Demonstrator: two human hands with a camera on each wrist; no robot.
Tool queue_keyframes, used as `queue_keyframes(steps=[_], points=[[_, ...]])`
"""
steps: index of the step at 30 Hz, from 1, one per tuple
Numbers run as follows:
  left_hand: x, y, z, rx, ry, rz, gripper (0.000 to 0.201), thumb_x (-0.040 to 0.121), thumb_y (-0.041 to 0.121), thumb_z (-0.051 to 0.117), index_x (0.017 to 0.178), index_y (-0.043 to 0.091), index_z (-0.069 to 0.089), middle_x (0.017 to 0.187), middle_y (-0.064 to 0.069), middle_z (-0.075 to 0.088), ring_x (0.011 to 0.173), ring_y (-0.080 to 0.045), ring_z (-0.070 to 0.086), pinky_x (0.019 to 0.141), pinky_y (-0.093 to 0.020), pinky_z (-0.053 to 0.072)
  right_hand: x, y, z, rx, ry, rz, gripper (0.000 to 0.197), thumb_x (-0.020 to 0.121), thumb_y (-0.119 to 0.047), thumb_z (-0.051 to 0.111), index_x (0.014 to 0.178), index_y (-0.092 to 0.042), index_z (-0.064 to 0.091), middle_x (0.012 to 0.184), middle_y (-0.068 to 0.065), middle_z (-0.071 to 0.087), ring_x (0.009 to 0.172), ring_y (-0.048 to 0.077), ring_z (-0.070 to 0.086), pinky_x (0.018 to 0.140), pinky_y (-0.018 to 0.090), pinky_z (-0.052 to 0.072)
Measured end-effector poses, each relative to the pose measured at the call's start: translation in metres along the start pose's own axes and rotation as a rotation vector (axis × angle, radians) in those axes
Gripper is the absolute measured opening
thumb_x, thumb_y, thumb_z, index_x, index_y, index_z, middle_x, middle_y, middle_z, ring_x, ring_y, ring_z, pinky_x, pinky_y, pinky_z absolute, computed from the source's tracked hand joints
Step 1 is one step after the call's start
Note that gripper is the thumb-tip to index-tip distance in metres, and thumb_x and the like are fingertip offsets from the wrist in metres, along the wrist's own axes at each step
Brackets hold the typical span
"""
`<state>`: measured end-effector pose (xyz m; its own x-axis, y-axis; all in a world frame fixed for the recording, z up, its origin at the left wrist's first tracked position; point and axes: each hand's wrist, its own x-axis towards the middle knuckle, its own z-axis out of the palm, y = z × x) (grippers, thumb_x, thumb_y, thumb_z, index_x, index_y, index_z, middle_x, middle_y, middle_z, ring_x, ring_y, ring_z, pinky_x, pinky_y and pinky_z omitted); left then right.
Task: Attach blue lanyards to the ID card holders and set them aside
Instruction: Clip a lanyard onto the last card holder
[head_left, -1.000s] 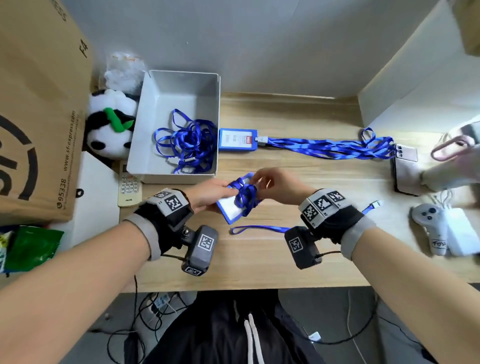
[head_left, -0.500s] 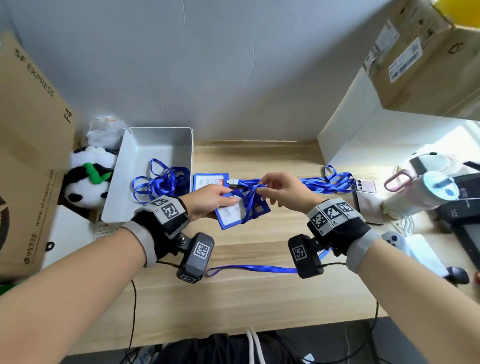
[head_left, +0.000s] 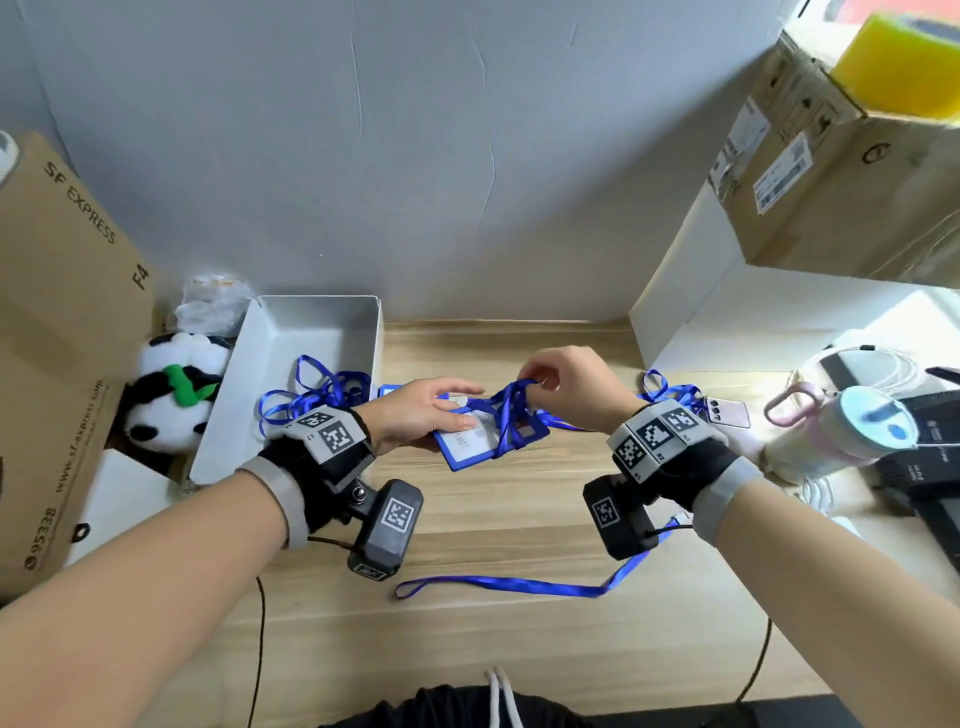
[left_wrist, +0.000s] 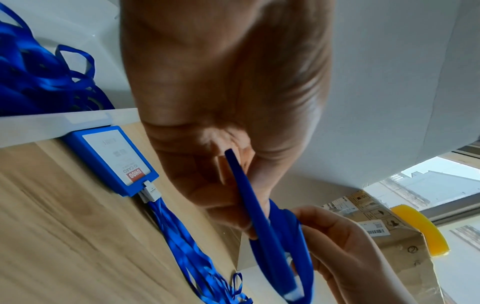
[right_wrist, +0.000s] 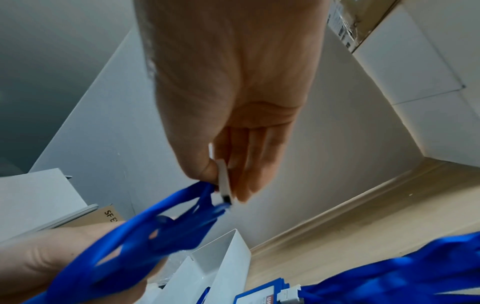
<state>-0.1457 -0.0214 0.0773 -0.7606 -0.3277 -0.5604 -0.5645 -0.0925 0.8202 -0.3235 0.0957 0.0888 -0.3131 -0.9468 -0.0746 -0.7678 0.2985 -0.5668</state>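
My left hand (head_left: 457, 410) grips a blue ID card holder (head_left: 467, 441) above the table; in the left wrist view the holder (left_wrist: 249, 205) shows edge-on. A blue lanyard (head_left: 506, 415) is looped around this holder, and its tail (head_left: 519, 584) lies on the table. My right hand (head_left: 530, 387) pinches the lanyard's white clip (right_wrist: 224, 181) between thumb and fingers, just right of the holder. Behind my hands, a second holder (left_wrist: 114, 162) lies flat with its own lanyard (head_left: 670, 395) clipped on.
A white box (head_left: 291, 332) at the back left holds several loose blue lanyards (head_left: 317, 395). A plush panda (head_left: 171, 395) and a cardboard box (head_left: 62, 338) stand to its left. A phone (head_left: 727, 410) and a pink-handled bottle (head_left: 841, 431) are on the right.
Both hands have lifted the holder and lanyard off the table and moved them toward the back. The lanyard bundle has loosened, and its tail now stretches longer across the table.
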Motion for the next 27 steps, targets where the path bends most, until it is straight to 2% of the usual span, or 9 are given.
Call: queue_keyframes(steps=[2,5,7,10,13,17,21,24,27], points=[[-0.001,0.002,-0.003,-0.011,-0.011,0.02,0.053,0.09,0.012,0.06,0.135,0.034,0.043,0.121,-0.012,0.062,0.093,-0.018,0.061,0.079,-0.028,0.054,0.004,0.002,0.0,0.032,0.04,-0.007,0.013,0.078,-0.011,0.06,0.083,-0.015,0.071,0.069,-0.008,0.063,0.063,0.009,0.056,0.064,0.021,0.039],[-0.003,0.007,-0.004,-0.036,-0.082,0.066,0.056,0.093,0.009,0.055,0.136,0.041,0.039,0.112,-0.009,0.064,0.088,-0.015,0.061,0.072,-0.024,0.053,0.008,0.002,0.001,0.134,0.071,-0.039,0.014,0.081,-0.012,0.058,0.082,-0.018,0.071,0.063,-0.014,0.062,0.057,-0.001,0.056,0.063,0.019,0.042],[-0.003,0.01,-0.004,-0.036,-0.126,0.083,0.054,0.094,0.007,0.052,0.133,0.043,0.04,0.112,-0.011,0.063,0.093,-0.02,0.059,0.075,-0.027,0.051,0.011,0.001,0.003,0.214,0.079,-0.075,0.014,0.084,-0.012,0.058,0.083,-0.018,0.071,0.064,-0.012,0.063,0.06,0.0,0.056,0.064,0.018,0.044],[0.0,0.013,-0.003,-0.039,-0.116,0.082,0.051,0.093,0.008,0.053,0.123,0.047,0.043,0.106,-0.016,0.058,0.092,-0.022,0.056,0.071,-0.024,0.051,0.016,-0.001,0.002,0.43,0.039,-0.055,0.012,0.089,-0.011,0.059,0.09,-0.01,0.072,0.078,-0.001,0.069,0.068,0.006,0.061,0.069,0.016,0.048],[0.001,0.014,-0.005,-0.071,-0.092,0.08,0.05,0.091,0.007,0.056,0.128,0.038,0.042,0.105,-0.02,0.057,0.089,-0.022,0.06,0.069,-0.024,0.053,0.019,-0.004,0.0,0.622,-0.002,0.003,0.014,0.09,-0.005,0.058,0.097,-0.003,0.071,0.085,0.006,0.071,0.07,0.007,0.064,0.068,0.017,0.051],[0.002,0.013,-0.007,-0.046,-0.117,0.079,0.052,0.087,0.006,0.06,0.131,0.027,0.041,0.117,-0.027,0.061,0.093,-0.026,0.061,0.081,-0.035,0.049,0.019,-0.005,-0.004,0.609,-0.103,-0.011,0.012,0.091,-0.005,0.056,0.089,-0.005,0.068,0.076,0.001,0.068,0.063,0.003,0.061,0.066,0.018,0.048],[0.003,0.014,-0.006,-0.029,-0.026,0.099,0.039,0.091,0.003,0.055,0.126,0.016,0.042,0.113,-0.016,0.064,0.085,-0.017,0.062,0.072,-0.025,0.05,0.019,-0.004,-0.007,0.535,-0.168,0.0,0.009,0.087,-0.007,0.062,0.093,-0.013,0.064,0.088,0.008,0.066,0.072,0.007,0.061,0.073,0.027,0.054],[0.003,0.013,-0.004,-0.01,-0.006,0.115,0.037,0.091,0.004,0.056,0.124,0.017,0.044,0.114,-0.016,0.066,0.083,-0.016,0.062,0.068,-0.022,0.05,0.02,-0.002,-0.007,0.356,-0.215,-0.007,0.021,0.08,-0.004,0.063,0.098,-0.015,0.063,0.095,0.007,0.063,0.087,0.014,0.058,0.083,0.035,0.054],[0.003,0.012,0.0,0.028,0.015,0.137,0.038,0.09,0.004,0.057,0.122,0.021,0.044,0.112,-0.019,0.067,0.086,-0.021,0.062,0.073,-0.03,0.047,0.02,-0.005,-0.008,0.334,-0.305,0.019,0.025,0.082,-0.006,0.061,0.106,-0.013,0.062,0.087,0.001,0.061,0.08,0.012,0.057,0.082,0.033,0.05]])
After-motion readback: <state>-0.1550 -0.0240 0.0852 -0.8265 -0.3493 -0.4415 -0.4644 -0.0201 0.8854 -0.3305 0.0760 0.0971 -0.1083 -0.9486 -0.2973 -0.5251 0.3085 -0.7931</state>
